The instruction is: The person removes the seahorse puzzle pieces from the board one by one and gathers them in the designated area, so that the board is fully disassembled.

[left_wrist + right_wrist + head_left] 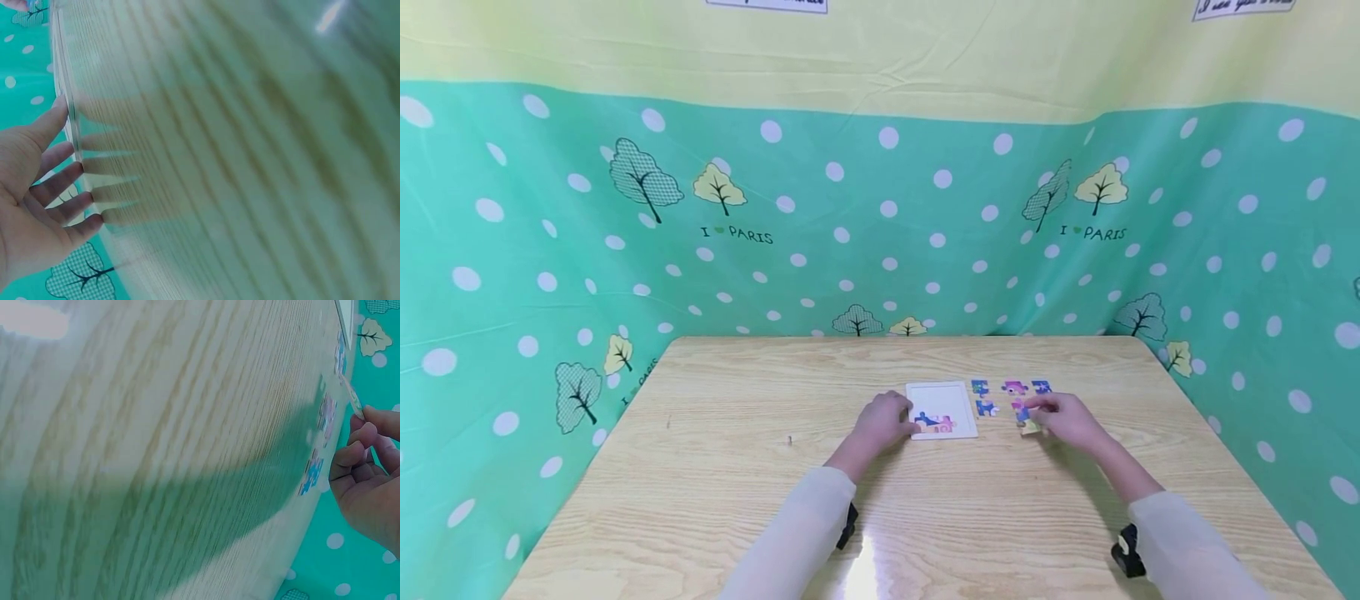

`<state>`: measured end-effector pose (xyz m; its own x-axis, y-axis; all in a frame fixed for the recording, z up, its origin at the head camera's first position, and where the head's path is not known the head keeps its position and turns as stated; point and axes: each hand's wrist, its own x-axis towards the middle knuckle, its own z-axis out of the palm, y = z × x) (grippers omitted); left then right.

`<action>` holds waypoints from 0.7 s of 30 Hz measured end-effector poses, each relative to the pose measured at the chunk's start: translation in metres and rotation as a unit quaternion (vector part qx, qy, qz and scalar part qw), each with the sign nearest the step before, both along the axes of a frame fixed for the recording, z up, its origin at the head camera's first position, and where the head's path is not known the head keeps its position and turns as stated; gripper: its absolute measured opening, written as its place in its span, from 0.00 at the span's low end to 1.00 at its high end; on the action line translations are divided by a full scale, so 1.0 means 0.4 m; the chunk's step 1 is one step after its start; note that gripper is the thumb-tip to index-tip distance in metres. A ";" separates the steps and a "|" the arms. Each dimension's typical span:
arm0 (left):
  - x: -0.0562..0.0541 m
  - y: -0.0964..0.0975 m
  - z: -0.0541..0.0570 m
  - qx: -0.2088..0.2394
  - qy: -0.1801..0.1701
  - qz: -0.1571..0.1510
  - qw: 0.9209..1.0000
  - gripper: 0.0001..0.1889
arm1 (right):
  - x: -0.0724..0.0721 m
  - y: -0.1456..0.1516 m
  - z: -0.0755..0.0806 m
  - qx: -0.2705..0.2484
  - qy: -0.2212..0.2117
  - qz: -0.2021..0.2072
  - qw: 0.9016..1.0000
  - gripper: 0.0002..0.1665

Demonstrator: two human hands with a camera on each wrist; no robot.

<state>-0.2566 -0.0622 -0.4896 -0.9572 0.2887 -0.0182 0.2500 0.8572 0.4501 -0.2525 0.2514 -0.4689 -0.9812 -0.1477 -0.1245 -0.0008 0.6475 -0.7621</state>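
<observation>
A white puzzle tray (pixel 938 397) lies on the table, with a few joined pieces (pixel 934 423) along its lower edge. My left hand (pixel 883 421) rests at the tray's left edge, its fingers fairly straight and spread in the left wrist view. To the right of the tray, my right hand (pixel 1071 421) pinches a puzzle piece (pixel 354 400) between thumb and fingers. That piece is tilted edge-on in the right wrist view, above the table. Several loose puzzle pieces (pixel 1015 388), pink and blue, lie between the tray and the right hand.
The wooden table (pixel 760 500) reaches back to a green dotted curtain (pixel 865 225), which also hangs along both sides. A tiny dark mark (pixel 789 440) shows on the tabletop left of the left hand. Black wrist straps (pixel 1127 552) show at the sleeves.
</observation>
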 end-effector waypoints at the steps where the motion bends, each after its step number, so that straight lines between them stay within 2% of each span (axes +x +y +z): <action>1: 0.000 0.000 -0.001 0.001 -0.001 0.000 1.000 0.23 | 0.002 0.002 0.002 -0.001 -0.001 0.001 1.000 0.19; 21: 0.000 -0.001 -0.004 0.001 0.004 0.000 1.000 0.24 | 0.017 0.044 0.009 0.016 -0.009 -0.003 1.000 0.20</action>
<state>-0.2565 -0.0627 -0.4914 -0.9572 0.2894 -0.0096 0.2543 0.8559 0.4503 -0.2456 0.2692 -0.4654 -0.9797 -0.1376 -0.1461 0.0163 0.6713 -0.7410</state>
